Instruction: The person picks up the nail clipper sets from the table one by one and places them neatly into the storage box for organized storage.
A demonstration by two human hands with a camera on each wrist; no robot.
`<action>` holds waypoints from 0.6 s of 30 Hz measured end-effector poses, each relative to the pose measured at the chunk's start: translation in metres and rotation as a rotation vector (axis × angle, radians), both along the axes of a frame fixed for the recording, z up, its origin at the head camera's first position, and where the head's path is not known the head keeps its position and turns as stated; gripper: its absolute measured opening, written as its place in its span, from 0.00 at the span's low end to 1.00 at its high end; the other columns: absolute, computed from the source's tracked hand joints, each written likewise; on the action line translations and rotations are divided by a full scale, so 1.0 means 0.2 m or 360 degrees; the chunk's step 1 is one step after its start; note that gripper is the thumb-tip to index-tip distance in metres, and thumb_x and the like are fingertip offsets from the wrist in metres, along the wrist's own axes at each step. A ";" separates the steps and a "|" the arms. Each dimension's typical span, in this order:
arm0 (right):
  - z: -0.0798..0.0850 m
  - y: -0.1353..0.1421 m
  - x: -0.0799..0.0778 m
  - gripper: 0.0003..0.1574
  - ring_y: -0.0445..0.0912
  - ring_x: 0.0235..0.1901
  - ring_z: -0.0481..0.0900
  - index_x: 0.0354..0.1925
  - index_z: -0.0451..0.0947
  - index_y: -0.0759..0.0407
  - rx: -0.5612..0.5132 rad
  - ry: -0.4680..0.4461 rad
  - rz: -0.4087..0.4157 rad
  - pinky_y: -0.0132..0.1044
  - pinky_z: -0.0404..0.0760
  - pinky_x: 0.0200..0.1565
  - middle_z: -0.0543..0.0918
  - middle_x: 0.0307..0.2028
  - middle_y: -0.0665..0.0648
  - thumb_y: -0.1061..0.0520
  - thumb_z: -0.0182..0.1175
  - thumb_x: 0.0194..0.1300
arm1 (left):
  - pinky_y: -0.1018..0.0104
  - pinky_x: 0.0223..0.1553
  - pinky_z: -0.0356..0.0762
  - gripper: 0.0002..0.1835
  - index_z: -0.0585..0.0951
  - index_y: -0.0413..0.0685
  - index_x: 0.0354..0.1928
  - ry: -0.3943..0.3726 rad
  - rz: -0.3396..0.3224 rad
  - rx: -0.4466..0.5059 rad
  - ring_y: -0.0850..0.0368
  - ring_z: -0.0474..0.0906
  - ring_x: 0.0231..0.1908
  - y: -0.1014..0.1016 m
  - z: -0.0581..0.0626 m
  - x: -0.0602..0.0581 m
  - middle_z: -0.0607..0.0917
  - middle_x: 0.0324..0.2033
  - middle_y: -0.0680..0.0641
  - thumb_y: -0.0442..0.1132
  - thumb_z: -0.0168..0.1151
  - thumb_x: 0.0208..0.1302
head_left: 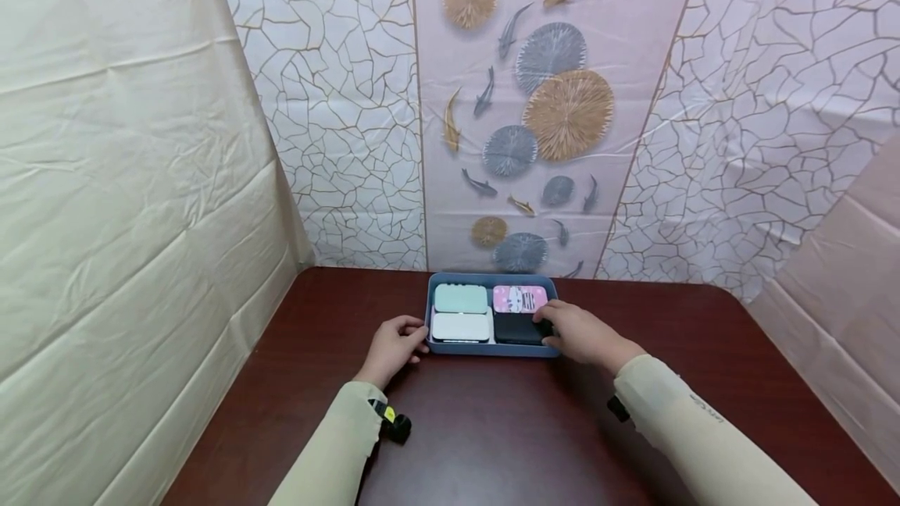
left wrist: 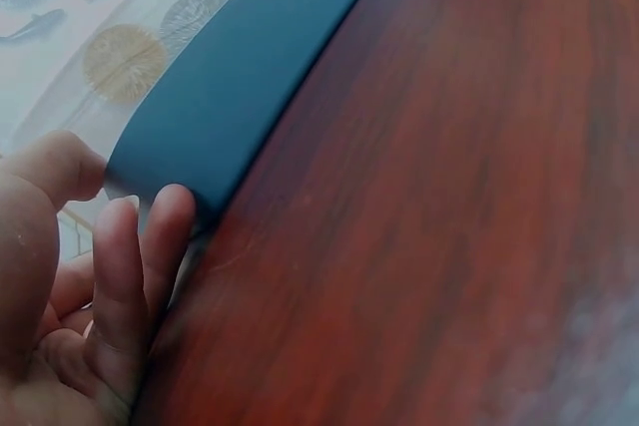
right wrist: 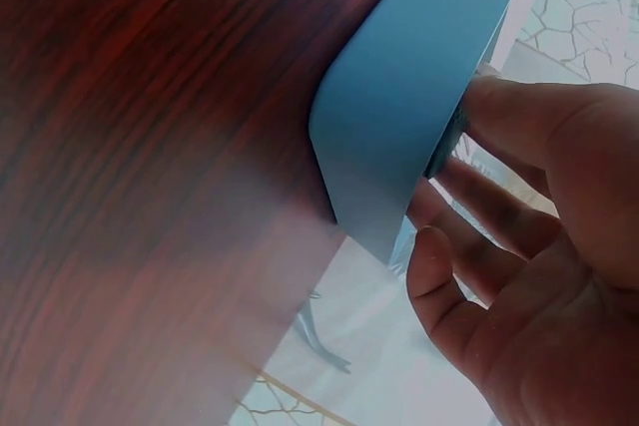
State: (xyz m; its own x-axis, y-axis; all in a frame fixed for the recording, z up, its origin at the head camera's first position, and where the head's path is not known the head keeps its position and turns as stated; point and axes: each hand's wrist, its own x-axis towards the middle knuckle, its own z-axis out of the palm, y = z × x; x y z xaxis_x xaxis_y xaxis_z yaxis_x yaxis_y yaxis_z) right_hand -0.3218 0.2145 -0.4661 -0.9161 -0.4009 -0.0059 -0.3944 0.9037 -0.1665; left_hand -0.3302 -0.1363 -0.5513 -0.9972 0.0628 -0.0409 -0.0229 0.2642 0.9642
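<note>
A blue rectangular tray (head_left: 520,350) on the table holds a mint green case (head_left: 460,298), a white case (head_left: 460,326), a pink case with a cartoon print (head_left: 508,299) and a flat black case (head_left: 519,328). My left hand (head_left: 394,346) is at the tray's left end, its loosely bent fingers touching the corner; the left wrist view shows fingertips against the blue wall (left wrist: 230,97). Over the tray's right end, my right hand (head_left: 580,332) pinches the black case by its right side. In the right wrist view, a dark edge (right wrist: 446,147) shows between thumb and fingers.
The dark red wooden table (head_left: 492,428) reaches back to a patterned cloth (head_left: 534,178) hanging right behind the tray. Plain cream cloth (head_left: 141,217) hangs on the left and a pinkish cloth (head_left: 844,272) on the right.
</note>
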 end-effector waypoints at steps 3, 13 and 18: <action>-0.01 0.01 0.00 0.25 0.47 0.52 0.73 0.54 0.76 0.49 -0.0024 -0.0006 -0.0023 0.50 0.76 0.57 0.74 0.57 0.55 0.50 0.67 0.57 | 0.59 0.25 0.84 0.17 0.80 0.55 0.49 -0.0003 -0.0006 -0.0009 0.53 0.84 0.29 0.00 -0.01 -0.01 0.84 0.36 0.47 0.51 0.63 0.60; -0.05 0.04 0.05 0.26 0.48 0.56 0.73 0.58 0.73 0.46 -0.0104 0.0010 -0.0074 0.52 0.74 0.58 0.73 0.59 0.55 0.47 0.63 0.61 | 0.60 0.25 0.84 0.17 0.80 0.54 0.49 -0.0020 -0.0007 -0.0034 0.54 0.85 0.29 0.01 -0.03 -0.01 0.84 0.37 0.48 0.52 0.63 0.61; -0.10 0.08 0.08 0.32 0.53 0.58 0.71 0.59 0.71 0.52 -0.0203 0.0097 -0.0188 0.55 0.74 0.58 0.70 0.61 0.59 0.44 0.64 0.59 | 0.60 0.27 0.84 0.18 0.80 0.55 0.50 -0.0009 -0.0049 -0.0082 0.54 0.84 0.29 0.02 -0.01 -0.01 0.84 0.36 0.49 0.53 0.61 0.62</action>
